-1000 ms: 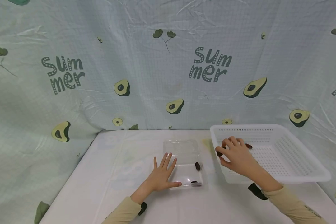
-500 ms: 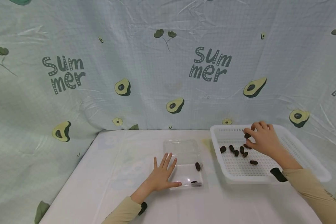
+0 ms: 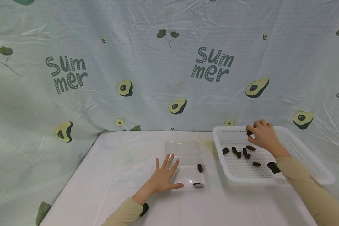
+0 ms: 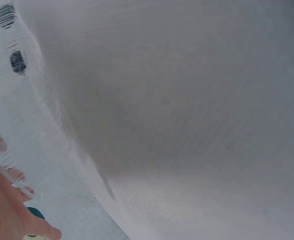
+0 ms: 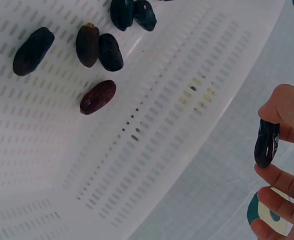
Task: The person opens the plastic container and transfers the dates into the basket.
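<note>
My right hand pinches a dark, wrinkled date between thumb and fingertip, raised over the far side of the white basket. Below it on the basket floor lie several more dates, one of them reddish brown. My left hand lies with fingers spread at the left side of a clear plastic box, whose lid is folded back. Inside the box one date lies by the right wall and another near the front. Only part of that hand shows in the left wrist view.
A white-covered table carries both containers, the box left of the basket. Behind the table hangs a pale curtain printed with avocados and lettering. The basket has raised, slotted walls and a broad rim.
My right hand has moved from the basket's left side rightward and toward its back, still pinching a date, which uncovers the dates below. My left hand has stayed put.
</note>
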Action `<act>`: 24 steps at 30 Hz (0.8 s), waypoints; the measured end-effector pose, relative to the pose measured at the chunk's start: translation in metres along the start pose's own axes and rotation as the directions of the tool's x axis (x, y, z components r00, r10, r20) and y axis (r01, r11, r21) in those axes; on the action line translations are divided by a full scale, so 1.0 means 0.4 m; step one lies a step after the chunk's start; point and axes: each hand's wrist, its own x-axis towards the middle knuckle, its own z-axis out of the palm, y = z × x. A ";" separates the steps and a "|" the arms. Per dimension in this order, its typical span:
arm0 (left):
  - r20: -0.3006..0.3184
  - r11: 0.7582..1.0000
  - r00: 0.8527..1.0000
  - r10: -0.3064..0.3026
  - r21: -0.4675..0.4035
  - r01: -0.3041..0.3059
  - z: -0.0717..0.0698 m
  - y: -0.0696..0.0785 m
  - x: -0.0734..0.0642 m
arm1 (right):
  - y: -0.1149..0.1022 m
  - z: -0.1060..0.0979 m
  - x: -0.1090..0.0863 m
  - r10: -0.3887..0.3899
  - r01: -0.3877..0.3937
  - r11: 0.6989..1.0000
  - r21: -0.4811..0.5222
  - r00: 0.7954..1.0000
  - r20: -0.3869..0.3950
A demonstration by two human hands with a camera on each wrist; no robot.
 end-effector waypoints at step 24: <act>0.003 1.000 1.000 0.001 0.008 -0.001 -0.001 0.000 0.001 | -0.028 0.040 0.007 0.044 -0.045 0.999 -0.002 0.989 0.141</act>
